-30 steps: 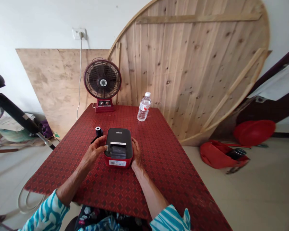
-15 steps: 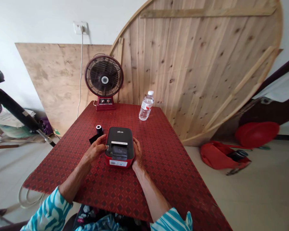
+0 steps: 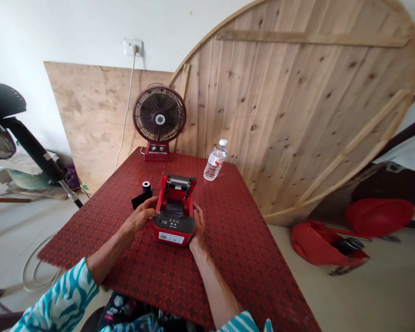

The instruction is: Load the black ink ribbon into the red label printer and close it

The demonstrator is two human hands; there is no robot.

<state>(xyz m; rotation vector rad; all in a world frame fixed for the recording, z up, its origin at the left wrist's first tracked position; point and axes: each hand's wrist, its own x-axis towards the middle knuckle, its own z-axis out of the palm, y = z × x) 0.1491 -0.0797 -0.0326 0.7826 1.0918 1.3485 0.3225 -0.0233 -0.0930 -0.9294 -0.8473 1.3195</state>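
Note:
A small red and black label printer (image 3: 174, 216) stands on the red patterned table (image 3: 228, 240) with its lid swung up and back, showing the dark inside. My left hand (image 3: 141, 216) is curled against its left side, the fingertips at the edge by the lid. The printer's right side rests against my right hand (image 3: 198, 225), whose fingers lie along it. A small black roll (image 3: 146, 187) with a dark strip trailing from it stands just left of the printer, behind my left hand.
A red table fan (image 3: 159, 121) stands at the table's far edge, a clear water bottle (image 3: 215, 160) to its right. A large round wooden board (image 3: 297, 106) leans on the wall behind. A red bag (image 3: 318, 246) and a red basin (image 3: 380, 216) lie on the floor at right.
The printer's lid, closed in the earlier frames, now stands open and tilted back. Both hands stay at the printer's sides. The camera has shifted slightly left.

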